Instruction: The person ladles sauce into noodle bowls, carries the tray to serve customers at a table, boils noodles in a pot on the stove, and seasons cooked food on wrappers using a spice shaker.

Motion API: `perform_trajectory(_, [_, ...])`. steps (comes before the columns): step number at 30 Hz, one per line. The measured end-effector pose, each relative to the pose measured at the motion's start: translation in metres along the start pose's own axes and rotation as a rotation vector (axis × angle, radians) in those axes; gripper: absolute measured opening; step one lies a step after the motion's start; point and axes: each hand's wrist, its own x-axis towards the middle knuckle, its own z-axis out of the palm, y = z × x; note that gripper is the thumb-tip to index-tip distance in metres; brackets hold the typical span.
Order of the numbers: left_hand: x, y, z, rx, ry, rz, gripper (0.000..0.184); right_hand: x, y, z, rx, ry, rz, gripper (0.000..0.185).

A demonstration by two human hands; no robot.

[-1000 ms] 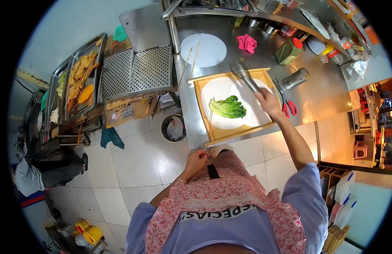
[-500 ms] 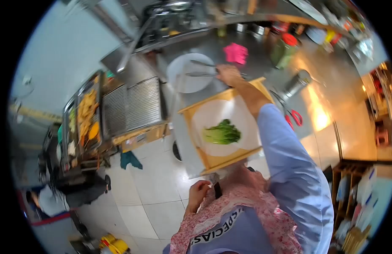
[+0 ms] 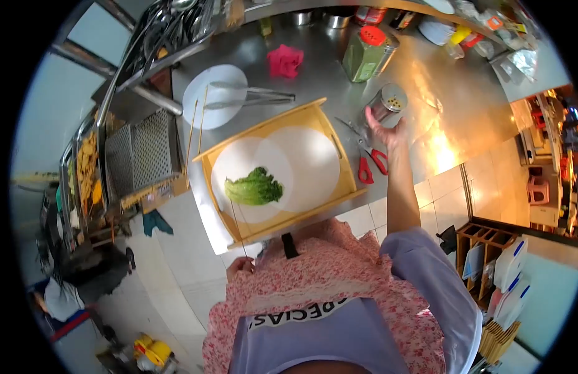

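Note:
My right hand (image 3: 389, 129) is at the near side of a metal shaker (image 3: 384, 107) with a perforated lid. Its fingers are apart near the shaker's base; a firm grip does not show. Red-handled scissors (image 3: 369, 163) lie just left of that wrist. Low in front of the apron, my left hand (image 3: 240, 267) is closed, partly hidden by the apron, on a thin stick (image 3: 238, 227) pointing up over the tray. Inside the wooden tray (image 3: 270, 235), a green lettuce leaf (image 3: 255, 187) lies on round white sheets (image 3: 317, 156).
Metal tongs (image 3: 264, 96) rest across a white plate (image 3: 208, 84), with thin sticks (image 3: 192, 134) nearby. Behind are a pink cloth (image 3: 285, 61) and a red-topped green jar (image 3: 364, 55). A metal grate (image 3: 142, 146) stands at left; another person (image 3: 64, 299) is beyond.
My right hand has left the tongs and moved right to the metal shaker. The tongs now lie on the plate and counter. The view has shifted; a thin stick now shows at my left hand.

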Motion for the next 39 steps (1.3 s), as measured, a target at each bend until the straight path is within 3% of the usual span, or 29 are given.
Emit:
perform_trajectory(3, [0.001,-0.014,0.002,0.002,0.047,-0.039,0.015,0.045,-0.022,0.005,0.066,-0.039,0.002,0.056])
perform_trajectory(5, [-0.003,-0.010,0.000,0.023,0.062,0.023,0.015,0.081,-0.038,0.006,0.097,-0.074,0.041,0.066])
perform_trajectory(7, [-0.002,-0.013,-0.008,-0.015,-0.020,0.037,0.015,0.090,-0.031,0.006,0.293,-0.024,0.143,0.090])
perform_trajectory(10, [-0.001,-0.015,-0.010,-0.031,-0.020,-0.050,0.014,0.054,-0.016,0.018,0.637,0.146,0.266,0.092])
perform_trajectory(11, [-0.002,-0.017,-0.010,-0.034,-0.025,-0.028,0.013,0.048,-0.012,0.020,0.616,0.169,0.246,0.093])
perform_trajectory(14, [-0.004,-0.013,-0.009,-0.029,-0.007,0.018,0.013,0.043,-0.003,0.017,0.180,-0.039,0.074,0.072])
perform_trajectory(16, [-0.010,-0.006,-0.007,-0.011,0.046,-0.002,0.012,0.046,-0.005,-0.009,-0.492,-0.509,-0.167,0.069])
perform_trajectory(17, [-0.010,-0.006,-0.009,0.051,0.074,0.011,0.012,0.028,0.010,-0.007,-0.448,-0.561,-0.160,0.058])
perform_trajectory(20, [-0.006,-0.019,-0.011,0.035,0.078,0.048,0.012,-0.044,0.088,-0.006,-0.703,-0.693,-0.367,0.048])
perform_trajectory(21, [-0.007,-0.023,-0.010,0.019,0.062,0.049,0.012,-0.051,0.109,-0.005,-0.627,-0.696,-0.313,0.041])
perform_trajectory(22, [-0.007,-0.023,-0.011,0.004,0.050,0.056,0.012,-0.064,0.139,-0.002,-0.730,-0.573,-0.431,0.042])
perform_trajectory(24, [0.000,-0.023,-0.016,-0.010,0.033,0.087,0.013,-0.059,0.177,-0.014,-0.922,-0.667,-0.481,0.051])
perform_trajectory(26, [0.001,-0.029,-0.021,0.004,0.013,0.116,0.013,-0.077,0.237,-0.041,-1.134,-0.654,-0.778,0.057])
perform_trajectory(27, [0.000,-0.033,-0.024,-0.011,-0.013,0.116,0.013,-0.069,0.253,-0.058,-1.164,-0.776,-0.842,0.063])
perform_trajectory(28, [0.002,-0.034,-0.026,-0.028,-0.033,0.123,0.013,-0.081,0.271,-0.069,-1.090,-0.783,-0.767,0.068])
perform_trajectory(30, [0.002,-0.035,-0.031,-0.066,-0.058,0.151,0.012,-0.079,0.295,-0.084,-1.211,-0.853,-0.933,0.068])
perform_trajectory(31, [-0.001,-0.034,-0.033,-0.079,-0.072,0.169,0.012,-0.066,0.299,-0.089,-1.437,-0.815,-0.985,0.087])
perform_trajectory(34, [0.009,-0.033,-0.035,-0.084,-0.075,0.235,0.012,-0.085,0.334,-0.097,-1.267,-0.957,-0.859,0.088])
perform_trajectory(36, [-0.002,-0.046,-0.030,-0.085,-0.089,0.228,0.012,-0.072,0.349,-0.102,-1.553,-0.945,-0.975,0.086])
perform_trajectory(37, [-0.002,-0.045,-0.031,-0.082,-0.099,0.239,0.012,-0.082,0.361,-0.100,-1.543,-0.999,-0.910,0.080])
perform_trajectory(39, [0.006,-0.042,-0.038,-0.100,-0.103,0.282,0.012,-0.110,0.383,-0.087,-1.326,-1.056,-0.823,0.077])
